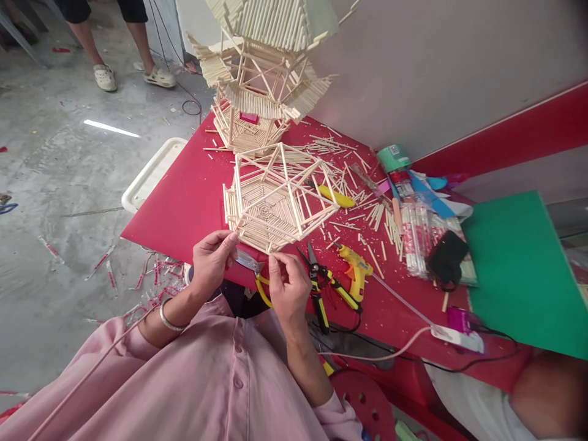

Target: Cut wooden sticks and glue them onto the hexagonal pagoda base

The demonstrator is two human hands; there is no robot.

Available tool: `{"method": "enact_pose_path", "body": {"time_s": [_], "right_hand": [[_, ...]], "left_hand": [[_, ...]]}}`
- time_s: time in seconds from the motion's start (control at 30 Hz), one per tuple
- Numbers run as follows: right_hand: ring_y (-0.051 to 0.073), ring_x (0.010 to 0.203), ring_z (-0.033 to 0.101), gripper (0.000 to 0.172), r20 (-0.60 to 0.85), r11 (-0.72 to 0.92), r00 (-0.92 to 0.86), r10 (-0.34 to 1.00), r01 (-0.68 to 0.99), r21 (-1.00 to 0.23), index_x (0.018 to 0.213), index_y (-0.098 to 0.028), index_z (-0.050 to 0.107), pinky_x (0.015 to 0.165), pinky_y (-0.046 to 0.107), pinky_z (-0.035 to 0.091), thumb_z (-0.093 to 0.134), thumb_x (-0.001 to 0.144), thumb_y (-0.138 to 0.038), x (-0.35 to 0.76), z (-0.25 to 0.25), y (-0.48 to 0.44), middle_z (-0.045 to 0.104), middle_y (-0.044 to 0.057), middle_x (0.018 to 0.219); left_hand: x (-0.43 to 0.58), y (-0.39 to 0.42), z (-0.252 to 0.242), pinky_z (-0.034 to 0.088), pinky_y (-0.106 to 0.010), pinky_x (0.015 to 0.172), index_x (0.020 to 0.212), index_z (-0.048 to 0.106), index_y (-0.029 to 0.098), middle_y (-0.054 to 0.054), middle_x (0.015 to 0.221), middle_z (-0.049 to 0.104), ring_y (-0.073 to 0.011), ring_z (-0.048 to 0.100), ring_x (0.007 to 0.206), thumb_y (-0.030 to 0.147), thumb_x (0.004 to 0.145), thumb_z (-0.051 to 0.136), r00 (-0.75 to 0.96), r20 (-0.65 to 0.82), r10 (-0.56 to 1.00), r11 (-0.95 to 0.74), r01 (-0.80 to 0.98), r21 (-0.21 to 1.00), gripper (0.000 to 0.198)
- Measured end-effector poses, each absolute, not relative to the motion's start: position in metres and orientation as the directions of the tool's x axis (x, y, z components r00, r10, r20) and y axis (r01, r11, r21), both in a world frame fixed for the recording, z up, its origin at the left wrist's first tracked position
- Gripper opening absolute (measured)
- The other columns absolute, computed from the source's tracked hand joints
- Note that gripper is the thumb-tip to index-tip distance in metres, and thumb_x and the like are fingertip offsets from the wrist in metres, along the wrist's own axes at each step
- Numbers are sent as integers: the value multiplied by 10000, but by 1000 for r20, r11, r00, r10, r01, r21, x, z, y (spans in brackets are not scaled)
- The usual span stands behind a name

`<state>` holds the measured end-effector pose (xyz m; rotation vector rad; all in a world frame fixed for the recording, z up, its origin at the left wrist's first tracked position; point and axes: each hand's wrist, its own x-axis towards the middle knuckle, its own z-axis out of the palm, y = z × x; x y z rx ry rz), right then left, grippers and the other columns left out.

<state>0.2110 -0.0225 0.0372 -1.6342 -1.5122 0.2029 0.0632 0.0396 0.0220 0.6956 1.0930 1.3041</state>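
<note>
In front of me on the red table stands a six-sided frame of thin wooden sticks over a woven-looking stick base. My left hand is closed, thumb and forefinger pinching at the frame's near left corner. Likewise closed, my right hand pinches at its near front corner. Whether a separate stick lies between the fingertips is hard to see. Below and between the hands lie scissors or cutters with yellow handles, partly hidden. A yellow glue gun and black-and-yellow pruning shears rest right of my right hand.
A tall tiered stick model stands behind the frame. Loose sticks, a yellow-handled tool, stick packets, a black pouch and a green board occupy the right side. Cables cross the near edge. A person's legs show beyond.
</note>
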Motion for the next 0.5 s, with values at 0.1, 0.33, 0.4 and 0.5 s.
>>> {"method": "enact_pose_path", "body": {"time_s": [0.1, 0.33, 0.4, 0.5], "right_hand": [[147, 724, 664, 166, 429, 124, 244, 870, 733, -669, 967, -189, 696, 662, 267, 541, 562, 993, -283, 211, 38, -23, 718, 61, 847], [148, 725, 666, 153, 440, 137, 237, 866, 735, -664, 965, -185, 693, 659, 264, 537, 567, 989, -268, 210, 40, -23, 716, 57, 842], [149, 729, 668, 161, 434, 129, 241, 868, 734, -666, 964, -188, 695, 657, 264, 537, 563, 990, -275, 211, 39, -23, 716, 58, 847], [150, 728, 670, 166, 426, 121, 248, 870, 731, -672, 968, -189, 696, 658, 266, 539, 562, 991, -284, 211, 38, -23, 718, 60, 853]], "left_hand": [[63, 40, 22, 325, -198, 374, 781, 715, 173, 37, 474, 577, -60, 420, 367, 436, 757, 808, -84, -233, 969, 182, -397, 900, 280], [63, 39, 20, 327, -196, 379, 792, 721, 174, 35, 482, 581, -59, 420, 374, 426, 770, 803, -81, -230, 970, 180, -402, 898, 266], [63, 39, 19, 329, -197, 378, 795, 719, 174, 35, 487, 582, -60, 421, 375, 432, 768, 803, -80, -235, 969, 185, -400, 898, 273], [63, 38, 19, 327, -194, 375, 800, 718, 172, 36, 485, 579, -59, 419, 373, 434, 768, 804, -77, -230, 970, 181, -405, 896, 277]]}}
